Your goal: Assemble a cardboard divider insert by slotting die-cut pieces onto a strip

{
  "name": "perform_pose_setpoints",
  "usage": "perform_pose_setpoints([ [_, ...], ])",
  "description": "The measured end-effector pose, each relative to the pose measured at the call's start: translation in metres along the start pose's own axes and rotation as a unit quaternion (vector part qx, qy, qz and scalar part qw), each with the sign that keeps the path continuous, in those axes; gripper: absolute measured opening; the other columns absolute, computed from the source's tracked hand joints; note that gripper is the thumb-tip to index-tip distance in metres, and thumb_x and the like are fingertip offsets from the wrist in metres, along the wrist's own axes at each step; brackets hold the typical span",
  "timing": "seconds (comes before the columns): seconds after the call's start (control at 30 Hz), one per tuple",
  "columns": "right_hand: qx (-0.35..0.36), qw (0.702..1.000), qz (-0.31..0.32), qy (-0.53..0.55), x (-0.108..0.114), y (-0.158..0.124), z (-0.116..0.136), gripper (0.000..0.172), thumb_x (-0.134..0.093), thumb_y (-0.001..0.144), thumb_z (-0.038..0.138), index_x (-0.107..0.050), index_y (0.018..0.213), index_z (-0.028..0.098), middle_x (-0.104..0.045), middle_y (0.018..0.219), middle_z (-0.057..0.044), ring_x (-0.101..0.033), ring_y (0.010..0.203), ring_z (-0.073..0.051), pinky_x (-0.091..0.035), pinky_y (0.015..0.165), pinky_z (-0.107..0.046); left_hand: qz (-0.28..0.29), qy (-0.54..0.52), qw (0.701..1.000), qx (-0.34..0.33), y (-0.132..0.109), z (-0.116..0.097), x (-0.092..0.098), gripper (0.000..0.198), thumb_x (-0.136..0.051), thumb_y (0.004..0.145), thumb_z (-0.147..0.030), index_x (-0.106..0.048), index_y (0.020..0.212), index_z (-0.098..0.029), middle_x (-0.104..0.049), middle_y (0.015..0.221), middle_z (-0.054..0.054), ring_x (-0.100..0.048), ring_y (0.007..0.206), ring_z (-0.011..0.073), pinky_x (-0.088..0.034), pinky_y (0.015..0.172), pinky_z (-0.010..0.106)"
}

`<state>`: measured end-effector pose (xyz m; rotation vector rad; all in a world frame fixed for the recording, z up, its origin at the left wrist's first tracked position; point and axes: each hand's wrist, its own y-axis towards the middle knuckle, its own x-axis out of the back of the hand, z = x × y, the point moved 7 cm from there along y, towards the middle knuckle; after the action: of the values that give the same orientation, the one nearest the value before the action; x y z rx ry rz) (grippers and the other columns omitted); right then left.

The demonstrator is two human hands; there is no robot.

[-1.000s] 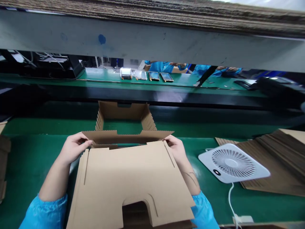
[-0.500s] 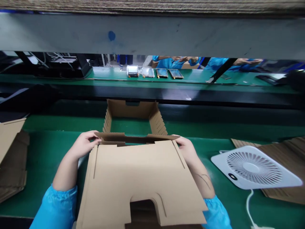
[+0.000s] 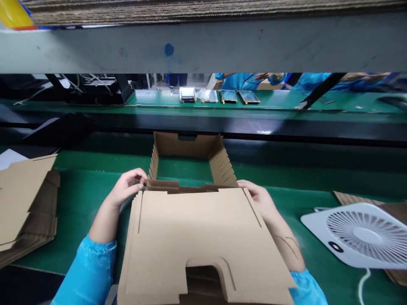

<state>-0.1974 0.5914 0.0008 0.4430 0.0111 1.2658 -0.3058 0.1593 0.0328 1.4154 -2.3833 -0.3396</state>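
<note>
A flat die-cut cardboard sheet (image 3: 197, 237) lies on top of a stack in front of me on the green table (image 3: 82, 199). My left hand (image 3: 127, 188) pinches the folded far flap (image 3: 187, 186) at its left corner. On the flap's right end, my right hand (image 3: 259, 197) rests with its fingers curled over the edge. Just beyond the flap stands a cardboard tray (image 3: 190, 159) with notched, toothed side walls, open on top.
A white flat fan (image 3: 359, 235) with a cord lies at the right on cardboard sheets. More cardboard sheets (image 3: 22, 203) are stacked at the left. A far green bench holds several small devices (image 3: 219, 96); people in blue sleeves (image 3: 241, 80) work behind it. A grey shelf (image 3: 203, 46) hangs overhead.
The far flap has been folded further down toward the sheet, and both hands have followed it. The view has shifted left, so the fan sits nearer the right edge.
</note>
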Motion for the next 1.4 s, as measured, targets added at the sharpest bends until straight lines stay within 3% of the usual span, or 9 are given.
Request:
perform_pose_setpoints([
  [0.1, 0.04, 0.993, -0.042, 0.101, 0.006, 0.0, 0.01, 0.042, -0.09, 0.079, 0.065, -0.082, 0.085, 0.025, -0.073, 0.089, -0.008, -0.068, 0.078, -0.022, -0.055, 0.065, -0.031, -0.01, -0.115, 0.99, -0.082, -0.002, -0.013, 0.0, 0.048, -0.088, 0.081, -0.061, -0.076, 0.105, -0.021, -0.06, 0.094, 0.008, -0.06, 0.087, 0.0231, -0.051, 0.08, 0.033],
  [0.2, 0.062, 0.98, -0.018, 0.189, 0.001, -0.004, 0.019, 0.054, -0.092, 0.071, 0.076, -0.08, 0.089, 0.027, -0.057, 0.074, -0.003, -0.054, 0.062, -0.017, -0.045, 0.053, -0.029, 0.033, -0.111, 0.989, -0.093, -0.003, -0.013, -0.006, 0.056, -0.097, 0.073, -0.061, -0.075, 0.107, -0.022, -0.059, 0.099, 0.009, -0.059, 0.093, 0.0243, -0.05, 0.082, 0.033],
  [0.37, 0.009, 0.981, -0.017, 0.191, -0.009, -0.01, 0.019, 0.074, -0.093, 0.053, 0.088, -0.076, 0.09, 0.026, -0.051, 0.075, -0.002, -0.048, 0.059, -0.017, -0.043, 0.05, -0.03, 0.016, -0.101, 0.991, -0.09, -0.002, -0.01, -0.007, 0.054, -0.096, 0.074, -0.062, -0.072, 0.099, -0.02, -0.057, 0.093, 0.007, -0.057, 0.087, 0.022, -0.047, 0.076, 0.031],
  [0.5, 0.009, 0.98, -0.029, 0.196, -0.01, -0.012, 0.02, 0.07, -0.096, 0.055, 0.083, -0.077, 0.092, 0.027, -0.051, 0.077, -0.002, -0.049, 0.058, -0.016, -0.043, 0.049, -0.029, -0.014, -0.122, 0.987, -0.1, -0.002, -0.013, -0.011, 0.043, -0.094, 0.08, -0.054, -0.069, 0.093, -0.022, -0.056, 0.084, 0.003, -0.054, 0.079, 0.019, -0.045, 0.071, 0.029],
  [0.67, 0.023, 0.976, -0.088, 0.196, -0.001, -0.013, 0.015, 0.067, -0.097, 0.057, 0.08, -0.078, 0.097, 0.029, -0.065, 0.091, -0.006, -0.06, 0.068, -0.019, -0.052, 0.057, -0.032, -0.11, -0.114, 0.985, -0.067, -0.003, -0.014, -0.011, 0.047, -0.093, 0.081, -0.058, -0.064, 0.087, -0.021, -0.055, 0.075, 0.0, -0.054, 0.069, 0.0159, -0.046, 0.064, 0.027],
  [0.87, 0.071, 0.982, -0.169, 0.044, 0.01, -0.016, 0.017, 0.039, -0.084, 0.087, 0.064, -0.081, 0.083, 0.026, -0.075, 0.097, -0.009, -0.071, 0.094, -0.025, -0.057, 0.085, -0.039, -0.269, 0.013, 0.963, 0.029, -0.012, -0.012, -0.001, 0.043, -0.09, 0.085, -0.058, -0.071, 0.092, -0.02, -0.07, 0.087, 0.004, -0.064, 0.071, 0.0162, -0.052, 0.063, 0.026],
  [1.13, 0.071, 0.987, -0.135, 0.044, 0.008, -0.014, 0.023, 0.011, -0.075, 0.088, 0.034, -0.081, 0.084, 0.026, -0.07, 0.097, -0.008, -0.066, 0.09, -0.023, -0.052, 0.073, -0.034, -0.186, 0.017, 0.979, -0.085, -0.006, -0.028, -0.003, 0.022, -0.091, 0.085, -0.041, -0.082, 0.089, -0.022, -0.071, 0.1, 0.01, -0.069, 0.097, 0.0245, -0.057, 0.081, 0.035],
  [1.23, 0.091, 0.988, -0.115, 0.048, 0.005, -0.013, 0.026, 0.009, -0.077, 0.089, 0.034, -0.082, 0.085, 0.027, -0.065, 0.095, -0.007, -0.063, 0.088, -0.022, -0.05, 0.071, -0.033, -0.185, 0.02, 0.976, -0.11, -0.01, -0.03, -0.002, 0.022, -0.089, 0.087, -0.042, -0.082, 0.084, -0.021, -0.07, 0.105, 0.012, -0.068, 0.098, 0.0247, -0.056, 0.084, 0.036],
  [1.4, 0.126, 0.987, -0.084, 0.058, 0.001, -0.014, 0.034, 0.014, -0.08, 0.094, 0.041, -0.081, 0.091, 0.027, -0.069, 0.123, -0.011, -0.067, 0.11, -0.026, -0.054, 0.078, -0.034, -0.176, -0.015, 0.975, -0.131, -0.015, -0.031, -0.005, 0.028, -0.088, 0.085, -0.045, -0.074, 0.077, -0.022, -0.072, 0.108, 0.011, -0.067, 0.098, 0.027, -0.055, 0.09, 0.04],
])
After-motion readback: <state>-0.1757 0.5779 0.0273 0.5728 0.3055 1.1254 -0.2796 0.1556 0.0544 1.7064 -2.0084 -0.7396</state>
